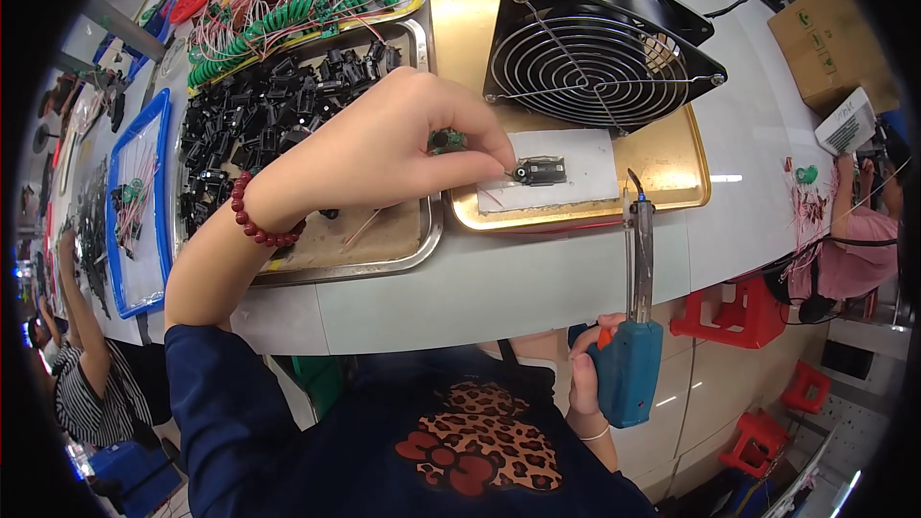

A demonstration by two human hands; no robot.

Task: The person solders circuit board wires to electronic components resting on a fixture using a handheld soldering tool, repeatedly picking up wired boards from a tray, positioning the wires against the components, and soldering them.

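Observation:
My left hand (413, 139) reaches over the trays, thumb and forefinger pinched together at the left end of a small black plastic housing (545, 171). What the fingertips grip is too small to tell. A green part (447, 140) shows through the gap between thumb and fingers. The housing lies on a white pad (576, 194) in a gold tray (679, 168). In my right hand (584, 379), low on the right, is a blue soldering gun (630, 369) with an orange trigger. It points upward, its tip to the right of the pad and apart from the housing.
A black fan with a wire guard (595, 67) stands at the back of the gold tray. Left of it, a metal tray (422, 230) holds many black housings. Behind lie green boards with wires (288, 19). A blue tray (120, 269) is farther left. Other people sit at both sides.

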